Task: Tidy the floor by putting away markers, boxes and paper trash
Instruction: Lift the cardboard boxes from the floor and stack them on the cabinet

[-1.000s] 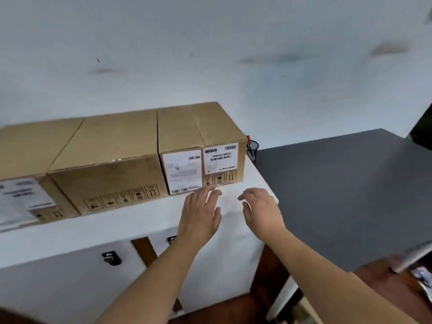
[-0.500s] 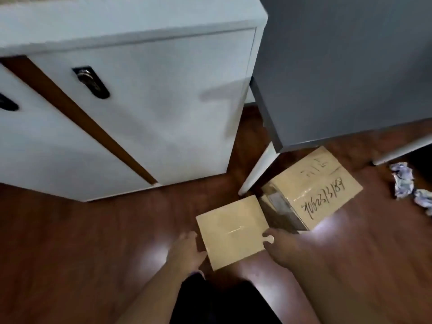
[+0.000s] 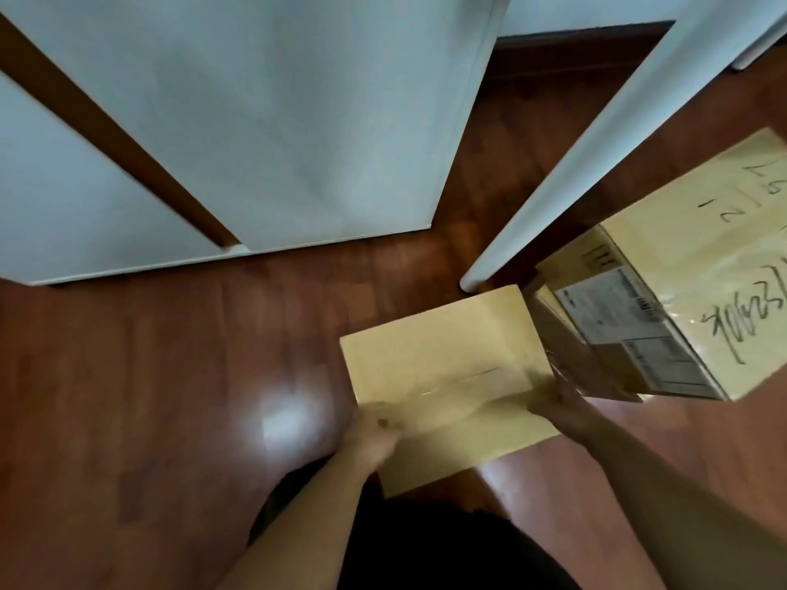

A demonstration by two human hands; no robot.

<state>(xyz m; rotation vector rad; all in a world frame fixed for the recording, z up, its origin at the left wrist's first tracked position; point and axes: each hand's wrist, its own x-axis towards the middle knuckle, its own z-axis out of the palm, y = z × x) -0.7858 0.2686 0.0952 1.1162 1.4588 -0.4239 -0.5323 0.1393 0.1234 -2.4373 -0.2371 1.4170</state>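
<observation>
A small plain cardboard box sits on the dark wooden floor in front of me. My left hand grips its left near edge and my right hand grips its right side. A larger cardboard box with black handwriting and a white shipping label lies on the floor just to the right, touching or almost touching the small box. The picture is blurred by motion.
A white cabinet stands ahead on the left, its bottom edge close to the floor. A white table leg slants down to the floor just beyond the small box. My dark-clothed knees fill the bottom centre.
The view dropped from the boxes on the cabinet top to the floor. Both hands came down and closed on the sides of the small box, which now looks nearer.
</observation>
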